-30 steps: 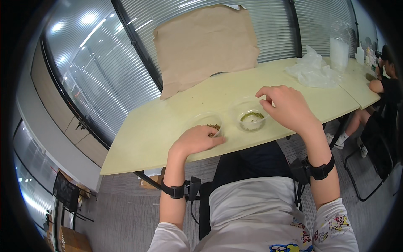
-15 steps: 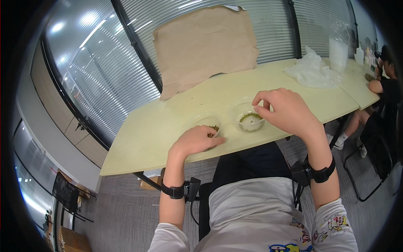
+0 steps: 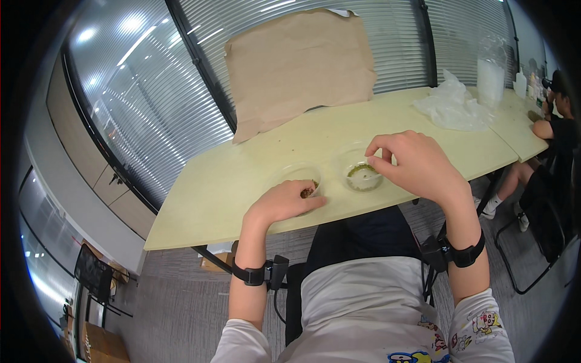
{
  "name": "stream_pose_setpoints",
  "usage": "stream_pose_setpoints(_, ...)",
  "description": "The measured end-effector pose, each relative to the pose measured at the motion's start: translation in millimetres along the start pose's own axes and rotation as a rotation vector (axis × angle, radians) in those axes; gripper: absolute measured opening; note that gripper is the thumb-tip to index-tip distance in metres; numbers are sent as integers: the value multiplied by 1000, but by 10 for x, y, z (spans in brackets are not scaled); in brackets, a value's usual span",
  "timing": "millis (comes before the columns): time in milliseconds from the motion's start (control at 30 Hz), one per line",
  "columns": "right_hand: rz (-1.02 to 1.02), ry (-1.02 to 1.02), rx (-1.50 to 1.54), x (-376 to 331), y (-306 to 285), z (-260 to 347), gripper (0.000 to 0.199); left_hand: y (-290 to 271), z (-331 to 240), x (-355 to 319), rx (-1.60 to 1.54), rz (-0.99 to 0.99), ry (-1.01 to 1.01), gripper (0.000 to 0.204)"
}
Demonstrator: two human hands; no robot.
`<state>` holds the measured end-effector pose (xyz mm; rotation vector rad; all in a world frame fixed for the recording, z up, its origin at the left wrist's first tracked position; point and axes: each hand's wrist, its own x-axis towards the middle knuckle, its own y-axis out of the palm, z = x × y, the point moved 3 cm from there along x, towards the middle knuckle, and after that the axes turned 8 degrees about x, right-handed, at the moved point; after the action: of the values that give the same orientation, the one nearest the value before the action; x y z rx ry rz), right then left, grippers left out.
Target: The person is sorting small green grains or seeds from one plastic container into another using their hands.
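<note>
Two round clear plastic bowls stand side by side near the table's front edge. In the left bowl (image 3: 298, 167) lies a heap of small reddish-brown and green beans (image 3: 310, 190), partly covered by my fingers. My left hand (image 3: 283, 202) is closed over this bowl's near side, thumb pointing right. Small green beans (image 3: 359, 168) form a curve along the bottom of the right bowl (image 3: 345, 173). At that bowl's right rim is my right hand (image 3: 414, 162), with thumb and forefinger curled together. Whatever lies between those fingertips is too small to make out.
A large brown paper sheet (image 3: 302, 66) stands up at the table's back. Toward the right lie a crumpled clear plastic bag (image 3: 454, 106) and a tall bag with white contents (image 3: 490, 78). A person (image 3: 560, 121) in black sits at the far right end.
Both hands stay at their bowls with nearly the same grip. The whole view has shifted slightly.
</note>
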<state>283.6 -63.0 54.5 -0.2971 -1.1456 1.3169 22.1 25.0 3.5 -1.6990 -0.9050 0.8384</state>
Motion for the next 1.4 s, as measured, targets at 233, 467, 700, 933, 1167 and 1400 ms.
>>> stream_pose_setpoints(233, 5, -19, 5, -18, -7, -4, 24, 1, 48, -18, -71, -139, 145, 47)
stream_pose_setpoints(467, 21, -12, -6, -21, -5, -14, 24, -94, -7, -107, -267, -126, 236, 42)
stream_pose_setpoints(700, 24, -30, -2, -39, -12, 37, 24, -98, 189, -16, -394, -203, 210, 67)
stream_pose_setpoints(933, 38, -22, -8, -39, -13, 40, 23, -180, 269, -2, -478, -251, 214, 73)
stream_pose_setpoints(1167, 39, -35, -6, -47, 14, 56, 23, -208, 268, -7, -512, -298, 226, 73)
stream_pose_setpoints(1400, 35, -61, -11, -48, 33, 38, 23, -242, 274, 2, -621, -349, 213, 75)
